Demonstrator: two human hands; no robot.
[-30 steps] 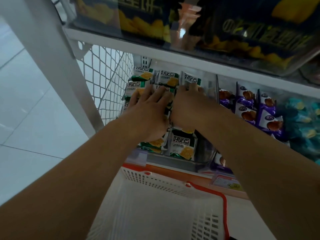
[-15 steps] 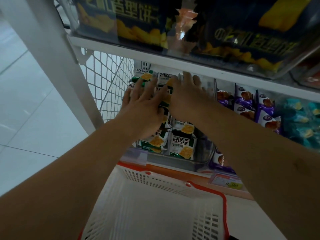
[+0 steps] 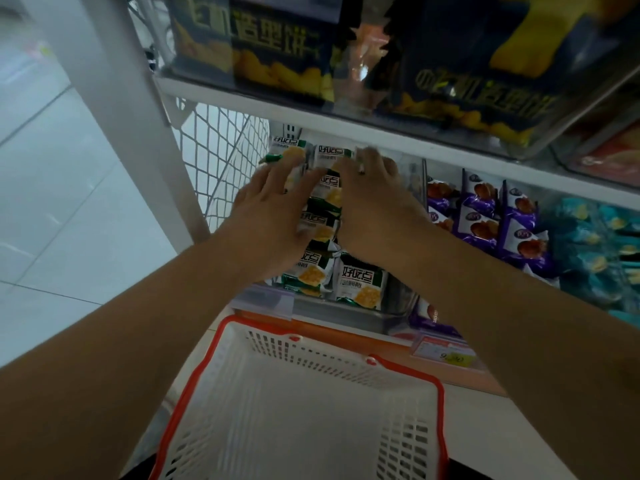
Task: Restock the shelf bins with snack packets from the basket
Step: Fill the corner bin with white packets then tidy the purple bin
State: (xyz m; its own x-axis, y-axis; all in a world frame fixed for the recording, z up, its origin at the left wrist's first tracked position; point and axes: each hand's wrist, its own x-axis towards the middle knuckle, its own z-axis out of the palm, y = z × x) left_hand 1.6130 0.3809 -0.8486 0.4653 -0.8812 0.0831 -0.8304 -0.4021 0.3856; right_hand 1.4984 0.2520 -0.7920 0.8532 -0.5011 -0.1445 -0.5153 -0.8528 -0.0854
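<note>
Both hands flat on the cracker packets

Nearest the camera, the white basket (image 3: 298,407) with the red rim sits below the shelf edge, and no packets show inside it. Past it, the clear bin (image 3: 398,299) at the shelf's left end holds the green-and-white snack packets (image 3: 360,282). Left hand (image 3: 266,220) and right hand (image 3: 374,206) both lie spread flat on the pile, fingers extended, gripping nothing I can see. Purple packets (image 3: 485,216) fill the next bin right, dark chip bags (image 3: 277,46) on the shelf above.
</note>
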